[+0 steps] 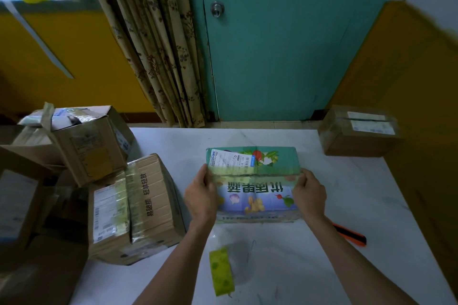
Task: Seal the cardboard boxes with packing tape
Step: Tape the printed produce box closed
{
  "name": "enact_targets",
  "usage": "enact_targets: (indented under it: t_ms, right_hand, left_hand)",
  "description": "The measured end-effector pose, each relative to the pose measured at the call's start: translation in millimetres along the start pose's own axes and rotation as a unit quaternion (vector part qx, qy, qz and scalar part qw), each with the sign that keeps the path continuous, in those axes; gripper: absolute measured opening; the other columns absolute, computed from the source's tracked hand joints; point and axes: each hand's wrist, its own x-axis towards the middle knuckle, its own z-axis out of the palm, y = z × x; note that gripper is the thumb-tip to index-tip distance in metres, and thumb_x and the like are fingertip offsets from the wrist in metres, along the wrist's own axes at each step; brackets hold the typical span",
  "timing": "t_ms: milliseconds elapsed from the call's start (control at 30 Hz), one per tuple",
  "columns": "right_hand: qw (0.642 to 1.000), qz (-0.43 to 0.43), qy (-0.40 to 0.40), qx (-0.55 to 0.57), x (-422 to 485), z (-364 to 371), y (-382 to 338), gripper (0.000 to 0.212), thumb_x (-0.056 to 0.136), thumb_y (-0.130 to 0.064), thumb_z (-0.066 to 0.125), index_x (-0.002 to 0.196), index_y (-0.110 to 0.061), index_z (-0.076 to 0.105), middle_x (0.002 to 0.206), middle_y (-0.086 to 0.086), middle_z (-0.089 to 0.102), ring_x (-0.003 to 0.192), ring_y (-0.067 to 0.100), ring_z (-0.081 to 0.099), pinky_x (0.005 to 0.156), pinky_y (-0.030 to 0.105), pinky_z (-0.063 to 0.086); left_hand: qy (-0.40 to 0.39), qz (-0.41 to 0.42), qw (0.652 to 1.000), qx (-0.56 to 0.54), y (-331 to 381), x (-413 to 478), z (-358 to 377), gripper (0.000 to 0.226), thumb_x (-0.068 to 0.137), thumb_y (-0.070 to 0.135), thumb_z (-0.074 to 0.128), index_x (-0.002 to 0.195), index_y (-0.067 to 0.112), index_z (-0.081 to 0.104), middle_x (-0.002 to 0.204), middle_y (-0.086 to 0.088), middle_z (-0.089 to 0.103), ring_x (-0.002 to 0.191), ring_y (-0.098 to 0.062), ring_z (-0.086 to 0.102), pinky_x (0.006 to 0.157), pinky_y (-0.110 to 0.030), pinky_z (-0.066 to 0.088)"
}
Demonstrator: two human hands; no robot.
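Nearest, a green-spotted tape roll (221, 271) lies on the white desk (297, 267). Beyond it, the left hand (200, 195) and right hand (308, 195) grip the ends of the printed vegetable box (255, 181) mid-desk, fingers curled round its edges. A shipping label (230, 160) is on its top. At left, a taped brown box (146, 205) reads 易破损 轻拿轻放.

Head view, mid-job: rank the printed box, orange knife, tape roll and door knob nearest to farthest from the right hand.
1. printed box: the right hand grips its right end.
2. orange knife: on the table, right of the forearm.
3. tape roll: nearer the person, leftward.
4. door knob: far back.
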Motion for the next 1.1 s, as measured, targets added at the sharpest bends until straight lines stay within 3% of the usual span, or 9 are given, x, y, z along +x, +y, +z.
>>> enact_targets:
  t_ms: [133,267,400,600,700,800,900,1000,1100]
  right_hand:
    - [0.987,0.076,-0.138,-0.022,12.7,-3.2,-19.9,0.068,0.085,-0.066,0.061,0.126,-0.012,0.050,0.116,0.010,0.062,0.108,0.034,0.060,0.078,0.035,0.045]
    - [0.986,0.103,-0.131,-0.027,16.2,8.8,-24.8,0.088,0.069,-0.073,0.072,0.124,-0.009,0.046,0.116,0.010,0.061,0.106,0.032,0.061,0.075,0.034,0.047]
    - [0.996,0.061,-0.068,-0.012,17.7,7.4,-13.7,0.053,0.093,-0.055,0.056,0.102,-0.004,0.064,0.104,0.018,0.069,0.096,0.037,0.064,0.072,0.035,0.046]
    - [0.999,0.003,-0.047,-0.015,22.6,5.5,-5.5,0.053,0.107,-0.035,0.033,0.098,-0.002,0.073,0.102,0.022,0.071,0.095,0.040,0.062,0.083,0.041,0.049]
    - [0.989,0.059,-0.104,0.083,25.2,1.7,-3.7,0.056,0.108,-0.038,0.027,0.106,-0.006,0.073,0.104,0.012,0.072,0.103,0.033,0.062,0.091,0.036,0.045]
    - [0.947,0.163,-0.209,0.183,27.2,-3.7,-9.0,0.056,0.106,-0.048,0.019,0.114,-0.013,0.062,0.113,0.008,0.065,0.121,0.028,0.053,0.102,0.035,0.038]
    - [0.937,0.153,-0.241,0.204,21.0,-14.9,-22.4,0.062,0.104,-0.055,0.015,0.137,-0.016,0.050,0.115,0.005,0.064,0.126,0.027,0.050,0.112,0.040,0.035]
    - [0.944,0.056,-0.261,0.195,3.2,-38.6,-50.9,0.082,0.089,-0.079,0.013,0.143,-0.026,0.042,0.134,0.004,0.057,0.129,0.020,0.047,0.113,0.042,0.036]
    - [0.964,-0.095,-0.232,0.086,-20.4,-56.7,-85.4,0.069,0.097,-0.064,0.013,0.157,-0.030,0.014,0.164,-0.009,0.010,0.152,0.018,0.004,0.123,0.043,0.007]
  left_hand:
    - [-0.103,-0.013,0.991,0.083,24.7,4.6,-2.4,0.075,0.095,0.058,0.058,0.154,0.020,0.033,0.129,-0.006,0.063,0.111,-0.028,0.064,0.085,-0.041,0.050]
    - [-0.175,-0.081,0.973,0.127,32.0,10.9,8.3,0.123,0.073,0.082,0.064,0.159,0.013,0.010,0.138,-0.011,0.054,0.121,-0.035,0.059,0.095,-0.050,0.049]
    - [-0.166,-0.083,0.973,0.137,17.5,19.8,9.0,0.074,0.086,0.081,0.047,0.123,0.017,0.050,0.109,-0.008,0.069,0.090,-0.027,0.064,0.081,-0.040,0.053]
    - [-0.147,-0.041,0.980,0.128,16.1,20.0,5.7,0.048,0.107,0.052,0.026,0.113,0.013,0.053,0.089,-0.004,0.062,0.072,-0.019,0.051,0.065,-0.034,0.037]
    - [-0.149,-0.038,0.979,0.137,19.1,20.4,3.6,0.047,0.109,0.049,0.023,0.114,0.013,0.053,0.081,0.001,0.053,0.062,-0.009,0.044,0.057,-0.033,0.031]
    - [-0.157,-0.035,0.979,0.123,15.2,21.1,5.1,0.048,0.108,0.050,0.023,0.113,0.013,0.052,0.086,-0.002,0.057,0.070,-0.018,0.051,0.064,-0.034,0.037]
    - [-0.160,-0.048,0.982,0.088,12.7,27.5,1.5,0.048,0.108,0.049,0.025,0.111,0.011,0.054,0.093,-0.007,0.059,0.082,-0.025,0.054,0.072,-0.034,0.039]
    - [-0.176,-0.089,0.980,0.003,4.4,36.7,-5.7,0.050,0.108,0.047,0.030,0.112,0.006,0.058,0.105,-0.014,0.064,0.090,-0.026,0.055,0.078,-0.033,0.039]
    - [-0.204,-0.118,0.971,-0.049,-2.9,38.2,-2.4,0.054,0.109,0.044,0.029,0.121,0.000,0.059,0.120,-0.021,0.064,0.101,-0.028,0.056,0.081,-0.030,0.038]
